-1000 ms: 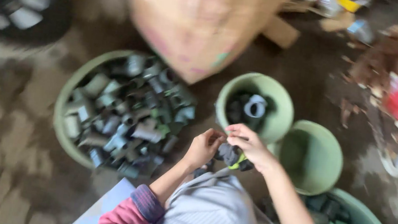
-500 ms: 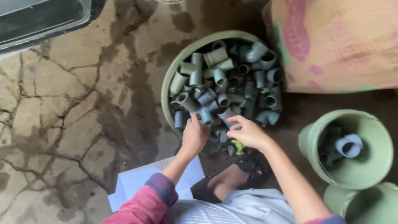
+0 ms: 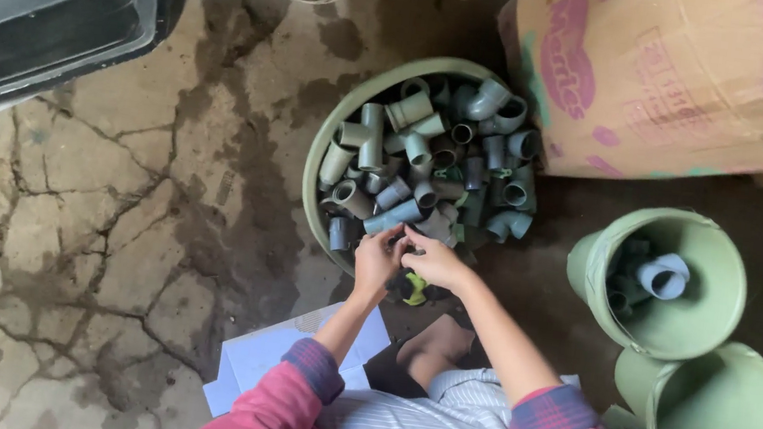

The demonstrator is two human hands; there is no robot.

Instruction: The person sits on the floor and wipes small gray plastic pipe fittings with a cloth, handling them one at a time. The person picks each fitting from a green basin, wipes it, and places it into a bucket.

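Both hands, left (image 3: 376,260) and right (image 3: 435,260), meet fingertip to fingertip on a small grey plastic pipe fitting (image 3: 398,237) at the near rim of the round green tub (image 3: 333,131) of fittings; exact grip unclear

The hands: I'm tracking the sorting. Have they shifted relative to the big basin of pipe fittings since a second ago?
Yes. Both hands were off its right rim; now they are at its near edge.

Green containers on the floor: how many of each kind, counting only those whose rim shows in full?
Wide green basin full of grey pipe fittings: 1
Green bucket holding a few fittings: 1
Green bucket with nothing seen inside: 1
Total: 3
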